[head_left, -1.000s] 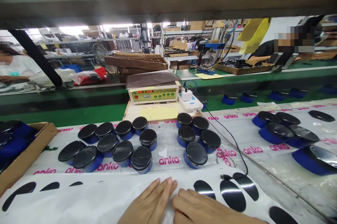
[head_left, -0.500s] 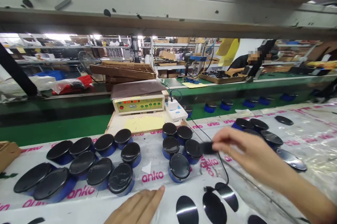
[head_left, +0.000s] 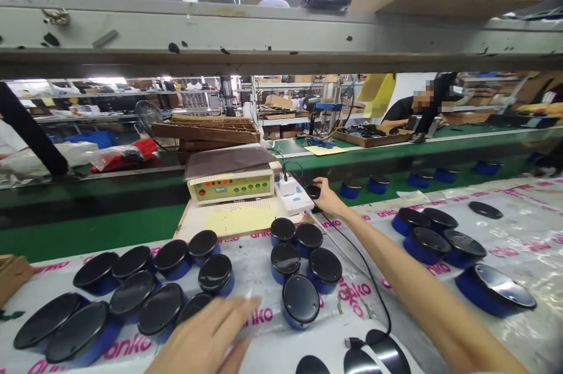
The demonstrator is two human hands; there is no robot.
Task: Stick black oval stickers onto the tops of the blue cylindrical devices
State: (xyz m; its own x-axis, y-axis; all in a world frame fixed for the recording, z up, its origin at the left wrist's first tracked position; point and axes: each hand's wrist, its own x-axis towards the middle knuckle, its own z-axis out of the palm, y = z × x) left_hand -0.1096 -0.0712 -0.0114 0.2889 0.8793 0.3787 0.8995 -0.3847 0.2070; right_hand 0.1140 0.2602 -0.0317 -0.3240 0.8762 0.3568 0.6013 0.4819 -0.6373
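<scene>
My right hand (head_left: 326, 198) reaches to the near edge of the green belt, its fingers closed round a round black-topped piece (head_left: 312, 191) beside the white power adapter. The fingers cover part of that piece. My left hand (head_left: 211, 333), somewhat blurred, is low in front with fingers stretched out; it partly hides a black-topped blue round piece (head_left: 193, 305). Several like it stand in a left group (head_left: 171, 257) and a middle group (head_left: 300, 298). Black oval discs (head_left: 387, 350) lie on a white sheet (head_left: 272, 356) at the bottom.
A control box (head_left: 231, 183) with lit buttons and the white adapter (head_left: 292, 197) stand behind the pieces. A black cable (head_left: 373, 268) runs forward to a plug. More pieces (head_left: 426, 243) are at right and along the green belt (head_left: 132, 216). A shelf beam (head_left: 264, 40) crosses overhead. Another person sits beyond.
My right hand has moved away from the middle group, up and left to the piece at the belt. My left hand has lifted slightly and moved left. The view has tilted up a little.
</scene>
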